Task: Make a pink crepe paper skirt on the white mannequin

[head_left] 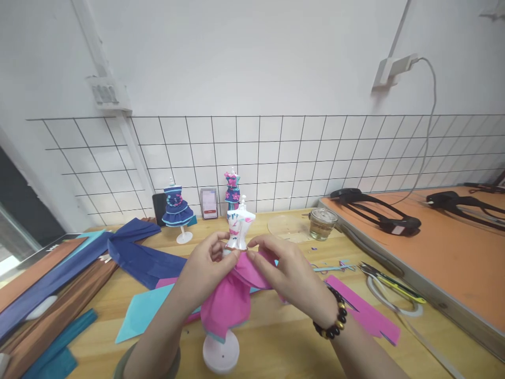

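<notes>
A small white dress form (239,230) with pink and teal marks stands in front of me on a round white base (221,352). Pink fabric (226,305) with a thin blue edge hangs from its waist like a skirt. My left hand (211,263) pinches the fabric at the left of the waist, thumb against the front. My right hand (282,268), with a dark beaded bracelet (335,318) on its wrist, grips a fold of the same fabric at the right of the waist. The back of the waist is hidden.
Behind stand two dressed mini forms, one in a navy dress (175,206), and a phone (209,203). A glass cup (322,223) is at right, near a yellow cutter (398,287) and pink fabric strip (363,310). Blue cloth (145,255) and light blue sheet (144,310) lie left.
</notes>
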{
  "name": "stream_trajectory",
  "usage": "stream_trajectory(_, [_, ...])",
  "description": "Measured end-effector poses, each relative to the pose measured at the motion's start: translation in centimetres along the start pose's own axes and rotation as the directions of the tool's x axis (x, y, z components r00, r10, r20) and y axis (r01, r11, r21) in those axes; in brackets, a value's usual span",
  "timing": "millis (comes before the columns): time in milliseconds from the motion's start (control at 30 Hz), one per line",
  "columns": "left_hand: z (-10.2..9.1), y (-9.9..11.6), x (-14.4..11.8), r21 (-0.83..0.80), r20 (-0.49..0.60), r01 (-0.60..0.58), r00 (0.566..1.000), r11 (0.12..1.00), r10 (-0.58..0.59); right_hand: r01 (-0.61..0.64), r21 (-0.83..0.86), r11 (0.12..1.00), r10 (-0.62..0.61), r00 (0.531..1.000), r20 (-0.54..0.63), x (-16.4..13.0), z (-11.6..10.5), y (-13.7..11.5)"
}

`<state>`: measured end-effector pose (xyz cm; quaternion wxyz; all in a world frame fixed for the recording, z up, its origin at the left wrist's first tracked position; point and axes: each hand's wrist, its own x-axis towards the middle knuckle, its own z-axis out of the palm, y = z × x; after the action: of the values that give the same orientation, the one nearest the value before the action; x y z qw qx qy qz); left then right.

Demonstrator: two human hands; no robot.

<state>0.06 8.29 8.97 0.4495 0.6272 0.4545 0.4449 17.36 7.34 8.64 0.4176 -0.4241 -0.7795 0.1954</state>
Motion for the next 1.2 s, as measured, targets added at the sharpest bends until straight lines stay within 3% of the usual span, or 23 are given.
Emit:
stream_trajectory(133, [-0.4,-0.3,0.2,0.017,-0.056,0.009,0.998,1.000,-0.008,0.136,-0.080,0.987,-0.140,0.989,-0.052,-0.3,0.0,-0.7])
stream_trajectory(333, [-0.6,-0.6,0.3,0.054,-0.109,0.026,0.994,0.998,-0.020,0.355,-0.298,0.886,-0.379,0.925,-0.026,-0.8,1.7,-1.1])
stream_trajectory(567, [-0.9,-0.2,0.3,0.077,-0.223,0.042,0.975,0.996,-0.023,0.517,-0.469,0.716,-0.589,0.808,-0.008,-0.9,3.4,-0.7])
stream_trajectory(733, [-1.3,0.4,0.2,0.063,-0.264,0.037,0.964,0.997,-0.019,0.589,-0.506,0.630,-0.674,0.738,0.020,-1.1,4.0,-1.1])
stream_trajectory(967, [-2.2,0.1,0.2,0.041,-0.254,0.006,0.967,0.999,0.004,0.653,-0.414,0.634,-0.698,0.714,0.056,-1.2,4.2,-0.9])
stream_trajectory(1033, [-2.5,-0.1,0.3,0.056,-0.247,-0.001,0.969,0.998,0.015,0.639,-0.320,0.700,-0.680,0.733,-0.024,-1.0,3.8,-0.6])
stream_trajectory(1067, [-2.6,-0.1,0.3,0.058,-0.240,-0.004,0.971,0.998,0.018,0.599,-0.254,0.759,-0.636,0.765,-0.097,-0.9,3.5,-0.5])
stream_trajectory(1133, [-2.7,0.1,0.2,0.048,-0.220,-0.011,0.975,0.999,0.022,0.447,-0.089,0.890,-0.455,0.861,-0.228,-0.5,2.7,-0.1])
stream_trajectory(1200, [-2.6,0.5,0.1,0.037,-0.196,-0.013,0.980,0.999,0.020,0.228,0.098,0.969,-0.199,0.949,-0.246,0.0,2.0,0.4])
